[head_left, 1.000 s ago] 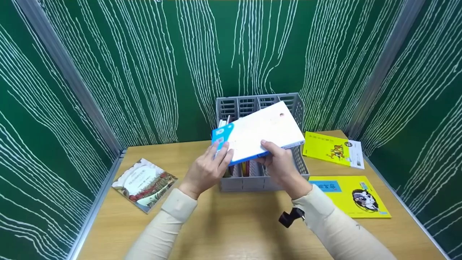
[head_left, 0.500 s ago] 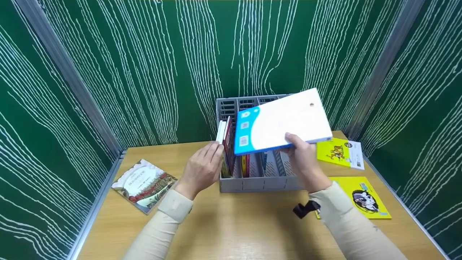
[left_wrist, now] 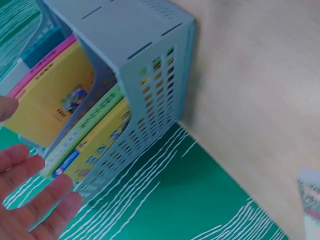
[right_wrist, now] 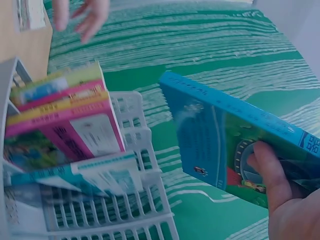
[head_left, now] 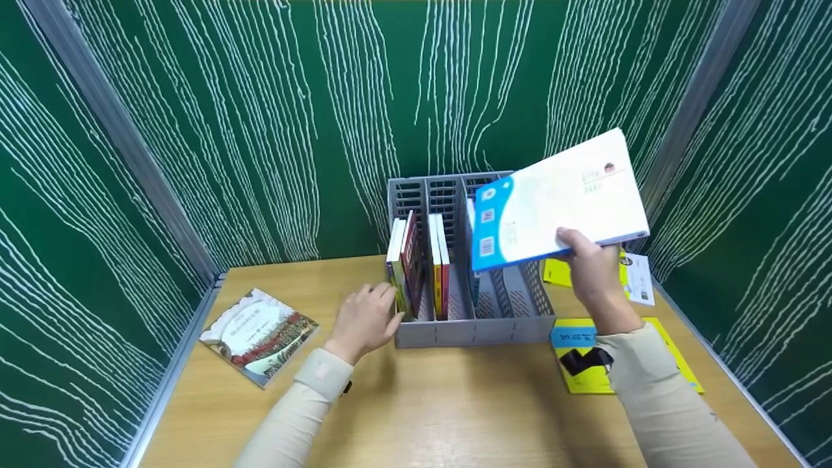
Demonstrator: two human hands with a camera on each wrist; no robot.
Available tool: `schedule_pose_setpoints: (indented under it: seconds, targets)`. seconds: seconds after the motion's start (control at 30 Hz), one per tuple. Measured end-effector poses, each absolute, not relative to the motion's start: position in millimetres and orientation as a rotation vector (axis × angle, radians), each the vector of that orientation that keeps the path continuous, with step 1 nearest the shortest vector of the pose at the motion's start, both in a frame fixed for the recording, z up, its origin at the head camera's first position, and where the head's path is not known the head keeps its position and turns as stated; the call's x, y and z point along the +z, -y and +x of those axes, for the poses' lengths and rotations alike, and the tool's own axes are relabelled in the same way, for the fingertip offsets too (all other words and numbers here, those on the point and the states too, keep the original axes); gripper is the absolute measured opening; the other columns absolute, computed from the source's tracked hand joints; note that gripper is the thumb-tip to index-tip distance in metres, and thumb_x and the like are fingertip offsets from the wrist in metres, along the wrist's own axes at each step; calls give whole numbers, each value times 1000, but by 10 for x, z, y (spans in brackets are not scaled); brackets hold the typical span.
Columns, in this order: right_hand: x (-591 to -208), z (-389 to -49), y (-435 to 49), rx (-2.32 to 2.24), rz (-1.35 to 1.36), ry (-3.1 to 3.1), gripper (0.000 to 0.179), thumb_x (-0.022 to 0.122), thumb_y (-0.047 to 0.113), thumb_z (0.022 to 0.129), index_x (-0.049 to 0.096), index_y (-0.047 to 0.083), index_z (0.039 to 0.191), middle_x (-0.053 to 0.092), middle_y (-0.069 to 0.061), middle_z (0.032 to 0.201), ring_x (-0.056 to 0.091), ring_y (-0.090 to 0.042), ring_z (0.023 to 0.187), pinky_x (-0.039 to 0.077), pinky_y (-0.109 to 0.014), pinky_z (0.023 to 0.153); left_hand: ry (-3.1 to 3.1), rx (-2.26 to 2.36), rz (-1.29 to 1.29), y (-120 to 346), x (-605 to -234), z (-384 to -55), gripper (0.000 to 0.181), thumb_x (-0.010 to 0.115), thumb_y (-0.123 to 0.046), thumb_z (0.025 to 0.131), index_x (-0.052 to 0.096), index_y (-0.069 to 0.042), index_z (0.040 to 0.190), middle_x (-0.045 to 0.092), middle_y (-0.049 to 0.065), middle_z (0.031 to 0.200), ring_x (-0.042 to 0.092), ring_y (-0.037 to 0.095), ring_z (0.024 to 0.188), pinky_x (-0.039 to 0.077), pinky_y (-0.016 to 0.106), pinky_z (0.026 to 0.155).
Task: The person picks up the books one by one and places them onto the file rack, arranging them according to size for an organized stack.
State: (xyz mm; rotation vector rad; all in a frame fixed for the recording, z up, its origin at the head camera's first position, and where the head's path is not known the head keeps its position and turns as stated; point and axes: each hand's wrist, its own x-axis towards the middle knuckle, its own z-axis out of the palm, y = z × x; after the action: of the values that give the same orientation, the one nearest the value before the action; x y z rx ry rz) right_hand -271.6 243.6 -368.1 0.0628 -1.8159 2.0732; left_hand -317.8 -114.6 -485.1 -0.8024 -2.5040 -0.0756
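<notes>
My right hand (head_left: 595, 273) grips a blue-and-white book (head_left: 559, 201) by its lower edge, thumb on the white back cover. The right wrist view shows the book's blue spine and picture cover (right_wrist: 220, 145). The book is raised over the right part of a grey divided file rack (head_left: 442, 333). My left hand (head_left: 367, 318) is beside the rack's left front corner, near the leftmost books (head_left: 403, 266). Its fingers (left_wrist: 45, 200) are spread and loosely bent in the left wrist view, holding nothing. More books (head_left: 439, 266) stand upright in the middle slots.
On the wooden table (head_left: 429, 409), a picture book (head_left: 260, 335) lies at the left. A yellow book (head_left: 630, 374) lies at the right under my right forearm, and another yellow-and-white one (head_left: 640, 279) lies behind it. Green walls with white lines (head_left: 260, 130) enclose the table.
My right hand has carried the blue-and-white book right and upward, off the left side of the rack. My left hand has let go of the book and dropped to the rack's left corner.
</notes>
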Motion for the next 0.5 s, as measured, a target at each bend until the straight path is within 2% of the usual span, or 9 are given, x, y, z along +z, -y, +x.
schedule_pose_setpoints:
  seconds: [0.13, 0.3, 0.4, 0.5]
  targets:
    - [-3684, -2710, -2548, 1899, 25, 1958, 41, 53, 8, 108, 42, 12, 148, 68, 12, 126, 74, 2, 105, 58, -15, 94, 2616, -112, -802, 1128, -4972, -3209, 39, 72, -39, 101, 74, -7, 125, 78, 9, 125, 75, 35, 107, 66, 50, 90]
    - [-3736, -2731, -2597, 1662, 50, 2137, 49, 57, 8, 107, 42, 2, 153, 68, -9, 141, 69, 5, 108, 55, -12, 93, 2729, -170, -778, 1068, -5110, -3218, 39, 70, -36, 104, 72, -7, 131, 76, 10, 131, 74, 36, 112, 65, 51, 94]
    - [-3789, -2756, -2562, 1607, 105, 2199, 53, 57, 5, 106, 40, -3, 156, 62, -22, 148, 69, -8, 118, 56, -13, 92, 2801, -186, -780, 1023, -5186, -3217, 40, 70, -35, 105, 70, -8, 135, 74, 10, 135, 73, 35, 118, 63, 52, 99]
    - [-3871, -2803, -2488, 1641, 179, 2186, 55, 56, -3, 104, 39, -7, 156, 60, -29, 151, 69, -34, 129, 62, -23, 96, 2837, -185, -799, 983, -5259, -3223, 40, 69, -33, 105, 69, -9, 137, 73, 8, 138, 73, 34, 119, 62, 51, 101]
